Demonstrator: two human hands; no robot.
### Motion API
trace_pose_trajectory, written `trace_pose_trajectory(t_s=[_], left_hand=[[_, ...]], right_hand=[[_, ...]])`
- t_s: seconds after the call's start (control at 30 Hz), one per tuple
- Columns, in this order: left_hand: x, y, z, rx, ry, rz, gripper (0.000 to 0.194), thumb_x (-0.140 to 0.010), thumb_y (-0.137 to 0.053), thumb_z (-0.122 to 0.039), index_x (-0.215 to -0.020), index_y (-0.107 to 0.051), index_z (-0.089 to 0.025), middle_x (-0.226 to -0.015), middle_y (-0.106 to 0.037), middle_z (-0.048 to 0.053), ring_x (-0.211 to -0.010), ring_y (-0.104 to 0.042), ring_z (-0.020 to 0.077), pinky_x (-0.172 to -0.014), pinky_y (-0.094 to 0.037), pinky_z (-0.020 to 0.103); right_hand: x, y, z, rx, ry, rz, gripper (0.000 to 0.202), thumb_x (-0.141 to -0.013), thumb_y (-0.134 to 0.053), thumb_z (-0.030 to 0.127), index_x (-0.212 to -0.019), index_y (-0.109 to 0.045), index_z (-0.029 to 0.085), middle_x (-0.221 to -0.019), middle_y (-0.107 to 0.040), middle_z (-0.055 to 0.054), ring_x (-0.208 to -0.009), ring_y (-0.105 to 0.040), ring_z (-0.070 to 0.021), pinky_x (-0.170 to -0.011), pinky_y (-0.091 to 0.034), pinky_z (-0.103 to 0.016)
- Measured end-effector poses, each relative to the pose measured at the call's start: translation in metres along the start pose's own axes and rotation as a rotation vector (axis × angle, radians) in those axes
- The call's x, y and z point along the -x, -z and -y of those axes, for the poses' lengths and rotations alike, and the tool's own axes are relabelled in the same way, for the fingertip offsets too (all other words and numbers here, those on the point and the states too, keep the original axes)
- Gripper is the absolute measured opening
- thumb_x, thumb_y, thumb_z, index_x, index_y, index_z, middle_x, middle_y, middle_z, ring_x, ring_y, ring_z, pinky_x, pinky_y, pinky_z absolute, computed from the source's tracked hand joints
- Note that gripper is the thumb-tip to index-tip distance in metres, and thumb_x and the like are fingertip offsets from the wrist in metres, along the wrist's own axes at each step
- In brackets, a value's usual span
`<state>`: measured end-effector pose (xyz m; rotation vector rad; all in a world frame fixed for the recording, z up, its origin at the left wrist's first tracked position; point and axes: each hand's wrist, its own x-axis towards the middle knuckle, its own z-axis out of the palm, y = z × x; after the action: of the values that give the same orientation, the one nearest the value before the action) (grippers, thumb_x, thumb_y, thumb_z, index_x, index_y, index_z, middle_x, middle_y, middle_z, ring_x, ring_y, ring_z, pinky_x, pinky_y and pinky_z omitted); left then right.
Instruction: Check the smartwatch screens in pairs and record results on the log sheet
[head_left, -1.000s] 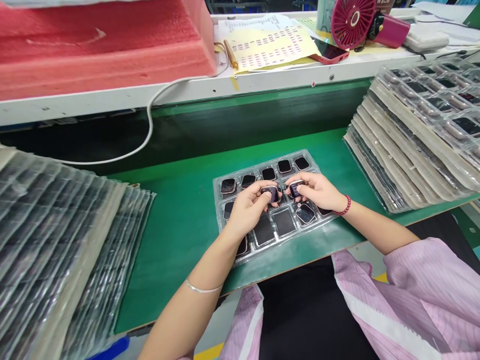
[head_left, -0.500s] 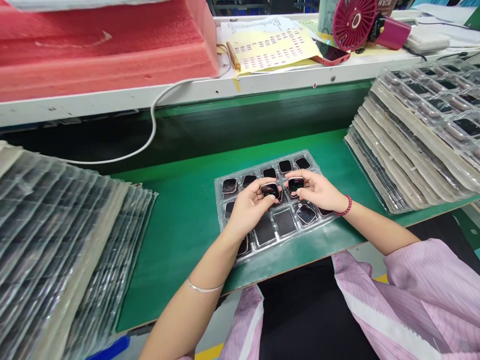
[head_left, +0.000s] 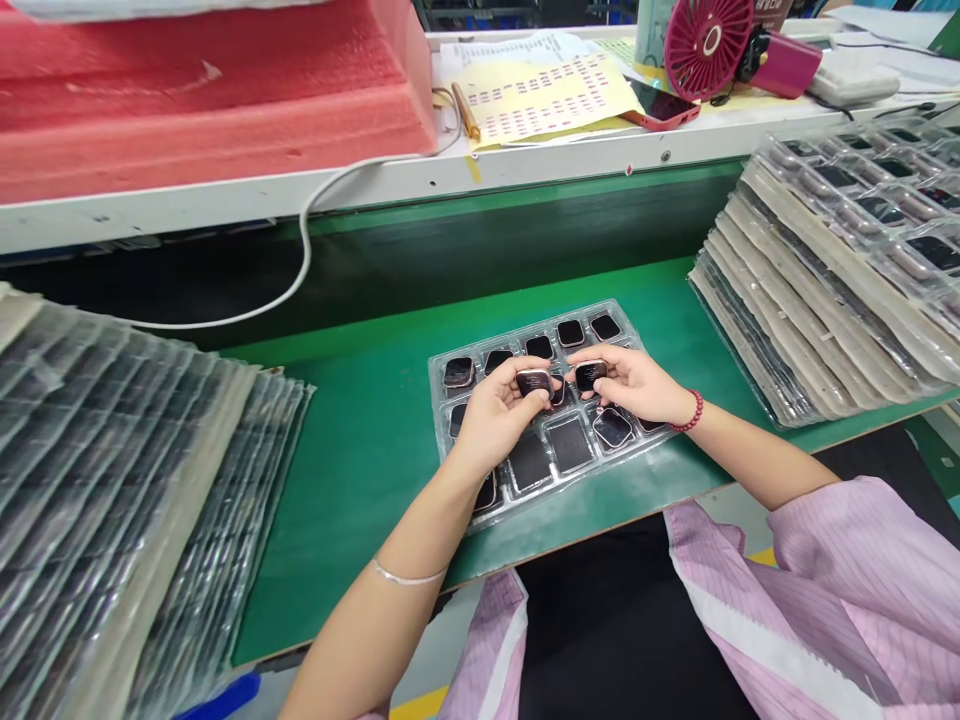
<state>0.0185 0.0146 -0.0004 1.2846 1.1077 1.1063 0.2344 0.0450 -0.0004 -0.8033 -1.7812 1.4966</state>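
My left hand (head_left: pixel 499 412) grips a square watch case (head_left: pixel 535 382) by its edges, its dark screen facing up with faint marks on it. Beside it, my right hand (head_left: pixel 637 385) holds a second watch case (head_left: pixel 590 376) between thumb and fingers. Both are held over a clear plastic tray (head_left: pixel 486 516) on the green bench. Several dark-screened watch cases lie in its compartments; one watch case (head_left: pixel 612 428) sits turned at an angle. Two front compartments hold no watch case. My hands hide part of the middle row.
Stacked clear trays (head_left: pixel 112 480) stand at the left, and a tall tray stack (head_left: pixel 817 290) with watch cases on top at the right. The shelf (head_left: pixel 360 185) behind carries red foam (head_left: pixel 225 110), papers (head_left: pixel 540 95), a phone (head_left: pixel 666 108) and a pink fan (head_left: pixel 709 45). A white cable (head_left: pixel 304 240) hangs down.
The watch case in my left hand has shifted slightly left and tilted. The one in my right hand has moved slightly down. Both screens now show different faint marks.
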Motion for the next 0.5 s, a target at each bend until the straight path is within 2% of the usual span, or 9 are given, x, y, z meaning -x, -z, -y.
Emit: trace_pose_trajectory(t_s=[0.1,0.23,0.3,0.43,0.5], left_hand=[[-0.0001,0.0,0.0001,0.002,0.005,0.006,0.038,-0.072,-0.074,-0.026,-0.107,-0.063,-0.018,-0.09,-0.073,0.005,-0.075,-0.067,0.0171,-0.074,-0.056,0.032],[-0.0001,0.0003,0.0009,0.003,-0.002,0.01,0.046,-0.071,-0.074,-0.021,-0.114,-0.061,-0.019,-0.098,-0.072,0.005,-0.087,-0.069,0.0188,-0.083,-0.055,0.033],[-0.0003,0.0009,0.0018,0.014,-0.005,0.009,0.046,-0.071,-0.076,-0.023,-0.115,-0.061,-0.019,-0.098,-0.073,0.006,-0.088,-0.069,0.0193,-0.082,-0.055,0.032],[-0.0006,0.0018,0.0027,0.02,0.013,0.005,0.04,-0.076,-0.074,-0.03,-0.112,-0.063,-0.017,-0.09,-0.073,0.005,-0.071,-0.067,0.0161,-0.068,-0.054,0.029],[-0.0004,0.0011,0.0022,0.014,0.007,-0.001,0.041,-0.074,-0.074,-0.027,-0.112,-0.063,-0.017,-0.091,-0.073,0.005,-0.075,-0.068,0.0168,-0.071,-0.054,0.03]], right_hand=[[-0.0002,-0.0005,-0.0013,0.005,0.02,-0.002,0.04,-0.082,-0.053,0.014,-0.122,-0.06,0.016,-0.121,-0.066,-0.01,-0.09,-0.07,-0.0175,-0.07,-0.061,-0.028],[-0.0005,-0.0014,-0.0013,0.039,0.097,-0.044,0.042,-0.079,-0.058,0.014,-0.121,-0.06,0.017,-0.12,-0.065,-0.011,-0.11,-0.065,-0.0227,-0.086,-0.06,-0.035],[-0.0005,-0.0012,0.0009,0.04,0.083,-0.037,0.04,-0.081,-0.058,0.015,-0.12,-0.06,0.016,-0.12,-0.066,-0.011,-0.111,-0.065,-0.0231,-0.085,-0.06,-0.035],[-0.0005,-0.0005,0.0039,-0.004,0.034,-0.01,0.033,-0.085,-0.052,0.016,-0.116,-0.061,0.015,-0.118,-0.066,-0.011,-0.104,-0.068,-0.0209,-0.08,-0.062,-0.031],[-0.0007,-0.0006,0.0021,-0.008,0.051,-0.021,0.035,-0.083,-0.051,0.013,-0.117,-0.06,0.015,-0.12,-0.065,-0.011,-0.109,-0.066,-0.0216,-0.082,-0.061,-0.031]])
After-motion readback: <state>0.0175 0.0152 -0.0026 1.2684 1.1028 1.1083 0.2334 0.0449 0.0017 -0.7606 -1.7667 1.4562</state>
